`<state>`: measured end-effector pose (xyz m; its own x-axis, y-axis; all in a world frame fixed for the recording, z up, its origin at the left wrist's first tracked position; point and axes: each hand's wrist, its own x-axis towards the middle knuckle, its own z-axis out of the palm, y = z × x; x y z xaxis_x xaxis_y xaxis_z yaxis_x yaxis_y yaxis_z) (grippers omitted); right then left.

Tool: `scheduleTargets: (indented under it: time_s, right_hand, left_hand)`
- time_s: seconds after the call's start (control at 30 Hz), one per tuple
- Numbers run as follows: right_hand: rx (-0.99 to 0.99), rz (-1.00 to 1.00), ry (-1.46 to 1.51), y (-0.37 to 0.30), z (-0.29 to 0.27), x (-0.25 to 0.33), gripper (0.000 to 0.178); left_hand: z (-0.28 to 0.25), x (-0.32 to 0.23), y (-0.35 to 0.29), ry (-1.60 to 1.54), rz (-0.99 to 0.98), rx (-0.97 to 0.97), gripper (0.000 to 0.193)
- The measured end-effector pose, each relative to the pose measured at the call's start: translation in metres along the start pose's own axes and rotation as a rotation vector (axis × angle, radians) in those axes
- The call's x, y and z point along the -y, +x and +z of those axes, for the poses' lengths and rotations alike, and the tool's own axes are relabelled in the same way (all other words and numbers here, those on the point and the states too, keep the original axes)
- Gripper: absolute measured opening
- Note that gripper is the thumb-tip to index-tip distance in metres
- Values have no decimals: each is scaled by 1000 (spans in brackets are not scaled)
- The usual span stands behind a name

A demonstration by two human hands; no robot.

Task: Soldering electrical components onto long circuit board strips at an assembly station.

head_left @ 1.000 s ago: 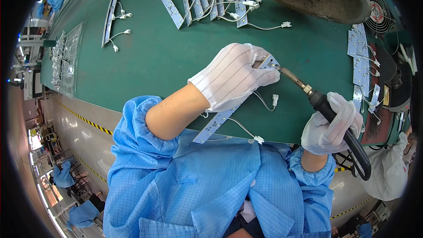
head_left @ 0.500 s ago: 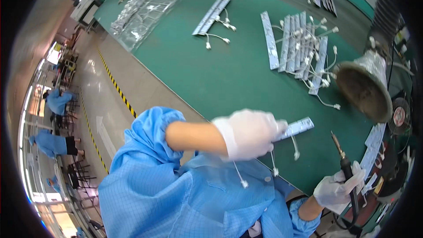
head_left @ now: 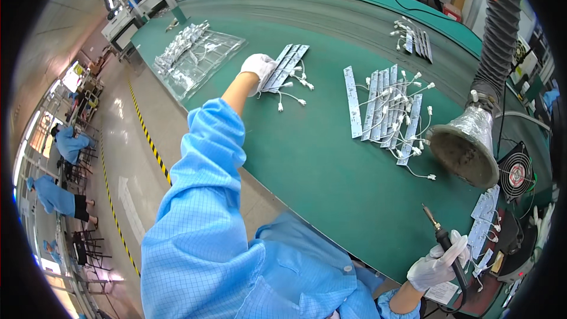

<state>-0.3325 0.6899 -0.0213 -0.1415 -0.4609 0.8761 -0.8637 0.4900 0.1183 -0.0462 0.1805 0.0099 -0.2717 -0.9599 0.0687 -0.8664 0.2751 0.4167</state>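
My gloved left hand reaches far across the green table to a small group of white LED strip boards with short white connector leads. Its curled fingers are on the leftmost strip; the fingertips are partly hidden. At the lower right, my gloved right hand grips a soldering iron by its black handle. The iron's metal tip points up and to the left, above the table, with its cable hanging below the hand. Beside that hand lie more strip boards with leads.
A larger group of LED strips lies at centre right, near a fume extraction hood on a ribbed hose. A small fan stands beyond. Clear plastic trays with wired parts sit at the far left. More strips lie farther back.
My left hand has moved from the near table edge, with a strip, to the far group, which now shows an added strip. The right hand still holds the iron. The view has tilted up.
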Motion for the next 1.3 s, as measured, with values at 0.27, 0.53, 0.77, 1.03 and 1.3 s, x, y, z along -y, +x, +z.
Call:
scheduleTargets:
  time_s: [0.27, 0.53, 0.77, 1.03, 1.3]
  right_hand:
    - [-10, -5, 58, 6, 2, 3, 38]
    - [20, 193, 183, -3, 4, 0, 27]
    - [95, 471, 488, -8, 0, 7, 30]
    - [15, 710, 730, 1, 10, 17, 19]
    - [74, 886, 832, 4, 4, 23, 31]
  left_hand:
    - [27, -45, -37, 282, 91, 7, 60]
    - [33, -14, -14, 270, 40, -54, 48]
    - [-3, -66, -31, 359, 207, -381, 28]
    - [68, -158, -104, 31, 460, 150, 59]
    - [102, -175, -106, 165, 632, 20, 46]
